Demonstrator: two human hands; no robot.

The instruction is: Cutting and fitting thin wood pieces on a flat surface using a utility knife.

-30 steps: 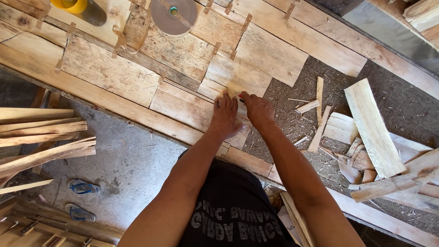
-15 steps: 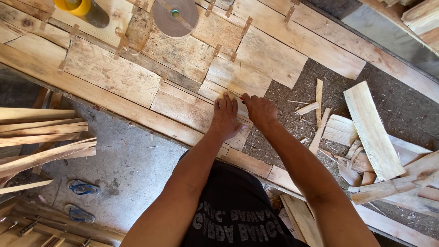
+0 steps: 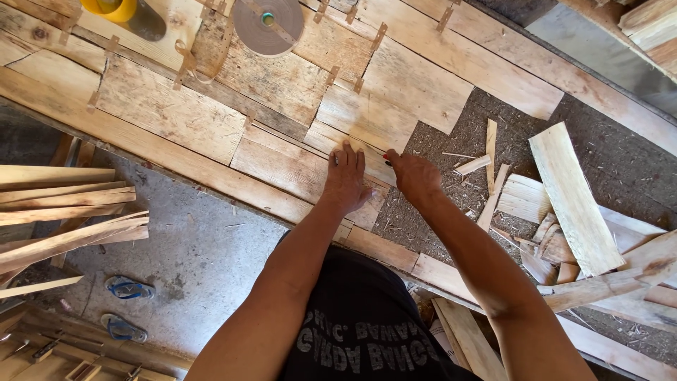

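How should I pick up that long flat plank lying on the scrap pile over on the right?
Probably grab the long plank across its narrow width near the middle, coming down from above. It lies flat and slanted on the scrap wood pile, with both long edges showing, so fingers could likely wrap them there and it should stay balanced.

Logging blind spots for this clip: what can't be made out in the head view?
- Right hand: fingertips curl under, so what they grip, if anything, is hidden.
- Veneer piece under the left hand: the palm covers its surface.
- Yellow container: cut off by the top edge.
- Tape roll: top cut off.
- Sandals: too small for detail.
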